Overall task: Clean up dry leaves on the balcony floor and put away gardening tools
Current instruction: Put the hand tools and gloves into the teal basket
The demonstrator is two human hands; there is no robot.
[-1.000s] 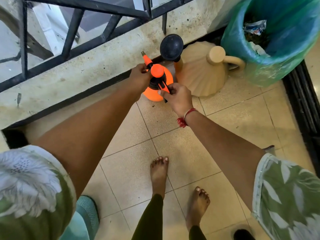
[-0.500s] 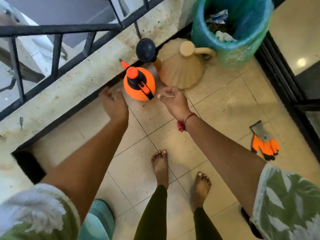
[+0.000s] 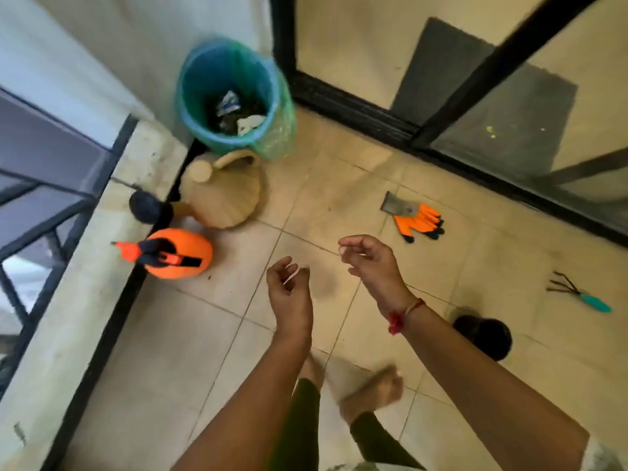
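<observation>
An orange spray bottle (image 3: 178,253) stands on the tiled floor against the low balcony wall, next to a beige watering can (image 3: 222,195) with a black rose head (image 3: 147,207). A blue bin with a green liner (image 3: 234,96) holds rubbish in the corner. An orange and grey glove (image 3: 416,219) lies on the tiles to the right, and a small hand rake with a teal handle (image 3: 577,295) lies further right. My left hand (image 3: 289,290) and my right hand (image 3: 372,263) hang over the floor with loosely curled fingers, holding nothing.
A black round object (image 3: 482,336) sits on the floor under my right forearm. The low wall with black railing (image 3: 51,232) runs along the left. A black-framed sliding glass door (image 3: 475,144) closes the far side. My bare feet (image 3: 370,392) stand on the tiles.
Both hands let go of the orange spray bottle and drew back from it. My view swung right, bringing the glove, hand rake and glass door into sight.
</observation>
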